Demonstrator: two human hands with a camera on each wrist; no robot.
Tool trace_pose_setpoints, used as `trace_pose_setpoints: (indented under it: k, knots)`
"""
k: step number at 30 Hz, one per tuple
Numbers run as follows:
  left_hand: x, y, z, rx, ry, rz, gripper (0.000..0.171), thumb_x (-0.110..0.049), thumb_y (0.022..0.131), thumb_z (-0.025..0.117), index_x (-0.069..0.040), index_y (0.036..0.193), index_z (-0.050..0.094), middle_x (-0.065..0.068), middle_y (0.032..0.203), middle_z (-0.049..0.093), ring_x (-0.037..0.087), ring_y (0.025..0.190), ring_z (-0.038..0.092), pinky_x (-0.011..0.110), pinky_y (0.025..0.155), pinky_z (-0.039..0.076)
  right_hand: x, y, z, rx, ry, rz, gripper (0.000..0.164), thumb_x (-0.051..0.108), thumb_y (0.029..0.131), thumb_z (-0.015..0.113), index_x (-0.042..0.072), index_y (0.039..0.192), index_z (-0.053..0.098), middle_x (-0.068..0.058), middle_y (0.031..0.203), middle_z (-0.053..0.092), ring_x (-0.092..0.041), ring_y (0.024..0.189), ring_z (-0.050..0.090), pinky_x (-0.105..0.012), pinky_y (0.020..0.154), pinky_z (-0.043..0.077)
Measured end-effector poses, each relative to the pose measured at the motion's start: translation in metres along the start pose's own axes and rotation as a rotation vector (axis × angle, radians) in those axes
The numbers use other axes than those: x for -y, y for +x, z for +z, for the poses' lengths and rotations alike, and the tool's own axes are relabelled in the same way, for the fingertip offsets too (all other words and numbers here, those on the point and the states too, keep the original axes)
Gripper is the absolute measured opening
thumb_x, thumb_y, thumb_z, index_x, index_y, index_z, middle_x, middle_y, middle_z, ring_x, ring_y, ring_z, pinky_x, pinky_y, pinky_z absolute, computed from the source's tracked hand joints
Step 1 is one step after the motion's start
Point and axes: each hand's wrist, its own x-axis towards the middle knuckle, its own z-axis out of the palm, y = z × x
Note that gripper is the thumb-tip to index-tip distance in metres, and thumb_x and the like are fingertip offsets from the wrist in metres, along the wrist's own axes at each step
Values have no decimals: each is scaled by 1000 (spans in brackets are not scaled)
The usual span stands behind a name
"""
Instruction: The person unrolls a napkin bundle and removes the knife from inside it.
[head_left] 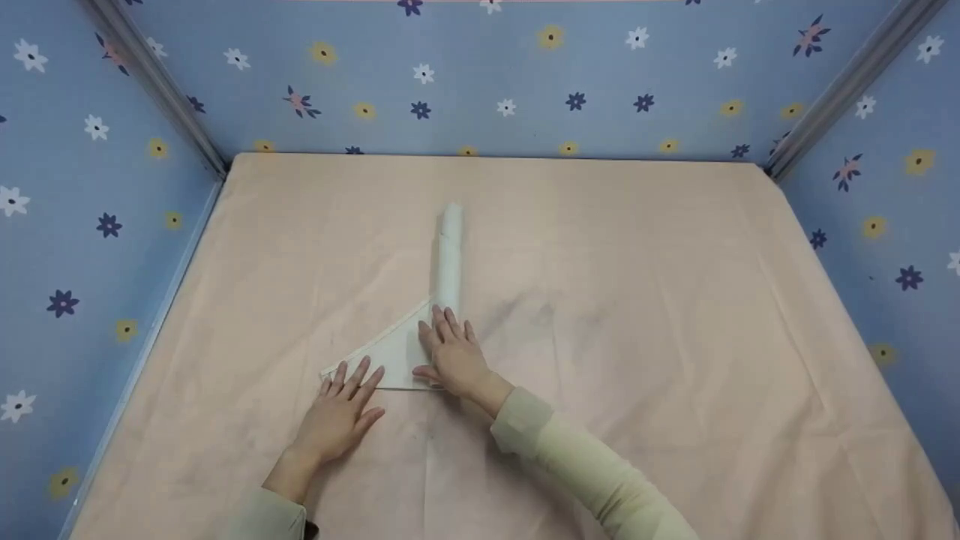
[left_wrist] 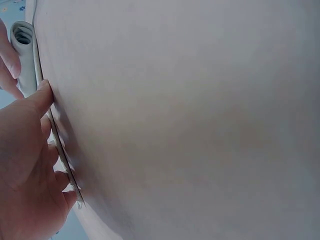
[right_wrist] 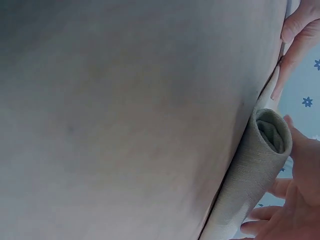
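A pale green cloth lies on the table, partly rolled into a tube, with a flat triangular flap spreading to the left. My left hand rests its spread fingertips on the flap's left corner. On the near part of the tube lies my right hand, its fingers extended along it and the thumb out to the left. The tube's layered open end shows in the left wrist view. In the right wrist view the right hand is behind the tube.
A peach-coloured cloth with shallow creases covers the table. Blue flowered panels stand behind the table and along both sides, with grey posts at the back corners.
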Motion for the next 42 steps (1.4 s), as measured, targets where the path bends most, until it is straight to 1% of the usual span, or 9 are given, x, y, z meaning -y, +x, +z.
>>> trace_pose_setpoints:
  k: [5,9,19,23,27,34,37,42]
  knots:
    - [0,0,0,-1,7,-7,57,-37,90,48,-13,139,31,14,144,22,42,128,14,56,101,14,3,2,-1,0,0,34,75,56,83,44,12,141,24,-15,146,10,-30,133,9,-49,103,18]
    - [0,0,0,-8,15,0,57,-36,90,49,-12,138,32,14,143,23,43,128,15,57,100,15,4,2,-1,8,-12,54,75,57,83,43,12,141,24,-15,147,10,-30,133,8,-49,103,18]
    - [-1,1,-1,-40,13,18,56,-34,89,52,-10,137,35,15,142,26,44,127,18,58,99,17,5,5,1,11,-53,78,77,58,83,44,11,140,26,-15,147,10,-30,133,8,-49,103,18]
    - [-1,1,-2,-36,14,19,56,-34,89,51,-10,137,35,15,142,26,44,127,18,58,99,17,5,5,1,31,-75,88,77,58,83,43,10,140,26,-14,147,8,-29,133,7,-48,103,19]
    - [0,1,-2,-15,18,8,57,-36,89,50,-12,138,32,14,143,23,42,128,15,56,101,15,3,5,-1,47,-89,89,76,57,83,44,10,141,25,-14,147,6,-29,133,6,-48,103,19]
    - [0,1,-2,15,29,-6,58,-38,90,48,-13,139,31,13,144,21,41,129,14,56,101,15,-1,3,-2,59,-59,92,71,50,85,49,11,140,25,-14,147,5,-29,133,5,-48,103,18]
    - [0,1,-1,17,33,-11,58,-38,90,48,-13,139,31,13,144,21,41,129,14,56,101,15,-2,3,-2,67,-44,95,70,48,86,50,11,140,26,-13,147,4,-28,134,5,-48,104,17]
    - [0,1,1,11,37,-14,58,-38,90,48,-13,139,32,13,144,22,41,129,14,55,101,14,-5,0,-3,55,-18,85,69,46,86,51,11,140,27,-14,147,5,-30,133,7,-48,103,18]
